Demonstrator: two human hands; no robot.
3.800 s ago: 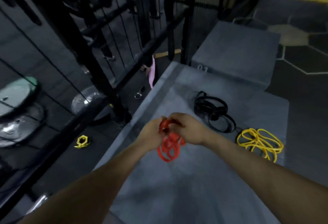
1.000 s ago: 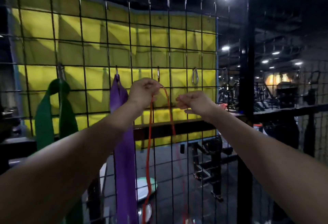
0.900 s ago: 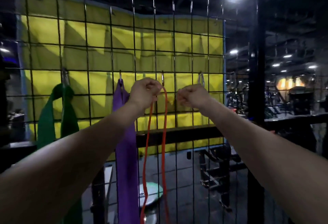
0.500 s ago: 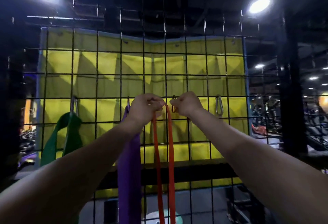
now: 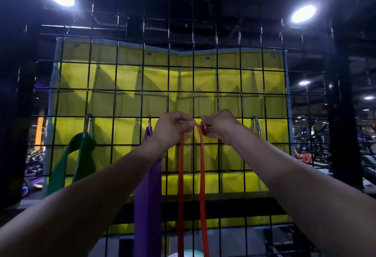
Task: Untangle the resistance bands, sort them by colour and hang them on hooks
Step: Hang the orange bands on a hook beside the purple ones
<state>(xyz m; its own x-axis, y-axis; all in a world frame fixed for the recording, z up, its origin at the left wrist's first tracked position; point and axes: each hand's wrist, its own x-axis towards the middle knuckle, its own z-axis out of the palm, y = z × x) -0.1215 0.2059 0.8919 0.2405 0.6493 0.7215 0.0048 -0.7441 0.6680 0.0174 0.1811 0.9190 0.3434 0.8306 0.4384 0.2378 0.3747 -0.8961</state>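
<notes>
A thin red band (image 5: 201, 175) hangs as a long loop in front of the black wire grid (image 5: 227, 94). My left hand (image 5: 173, 128) pinches its top at hook height. My right hand (image 5: 219, 126) is closed on a small metal carabiner hook (image 5: 204, 129) right where the red band's top bend passes. A wide purple band (image 5: 147, 206) hangs from its hook (image 5: 149, 125) just left of the red one, partly behind my left forearm. Further left a green band (image 5: 67, 163) hangs from another hook (image 5: 88, 122).
A bare carabiner hook (image 5: 256, 126) hangs on the grid to the right of my hands. Yellow padding (image 5: 230, 79) lies behind the mesh. A black post (image 5: 343, 124) stands at the right, with gym machines beyond. Two ceiling lights glare above.
I went from untangling the red band over the grey box to standing at the grid. In the last second my right hand closed in on the hook beside the left hand.
</notes>
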